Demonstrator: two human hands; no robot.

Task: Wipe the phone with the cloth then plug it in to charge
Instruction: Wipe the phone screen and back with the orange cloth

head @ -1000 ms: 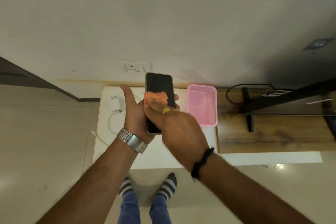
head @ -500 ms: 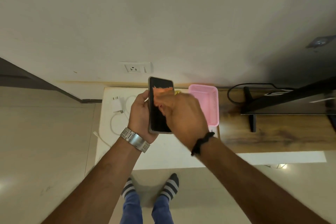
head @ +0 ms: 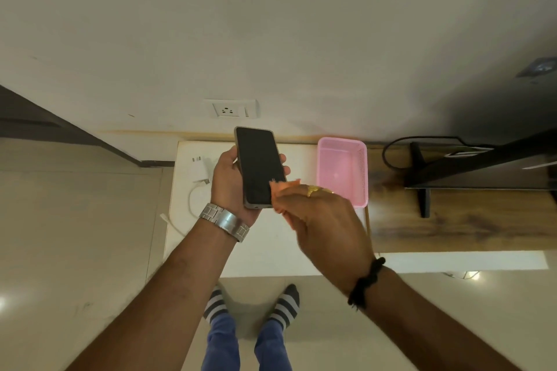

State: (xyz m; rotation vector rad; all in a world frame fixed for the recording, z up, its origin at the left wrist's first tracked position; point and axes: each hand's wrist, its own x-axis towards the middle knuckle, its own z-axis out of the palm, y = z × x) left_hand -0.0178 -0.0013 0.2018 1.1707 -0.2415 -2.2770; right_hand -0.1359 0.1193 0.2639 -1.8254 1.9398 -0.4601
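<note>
One phone (head: 259,166): dark screen up, gripped by left hand (head: 230,187) above white counter (head: 271,244).
Cloth (head: 281,193): orange, pinched in right hand (head: 325,226) fingers, touching phone's 5 o'clock corner.
Charger (head: 199,170): at 9 o'clock, on counter.
Basket (head: 342,172): pink, at 3 o'clock.

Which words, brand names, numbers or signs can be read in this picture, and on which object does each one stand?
None can be read.
phone: screen dark, nothing shown.
charger: plain white, no print visible.
wall socket: no marking visible.
pink basket: no label.
wristwatch: only its metal band shows.
television: pale marks on it, too blurred to read.
</note>
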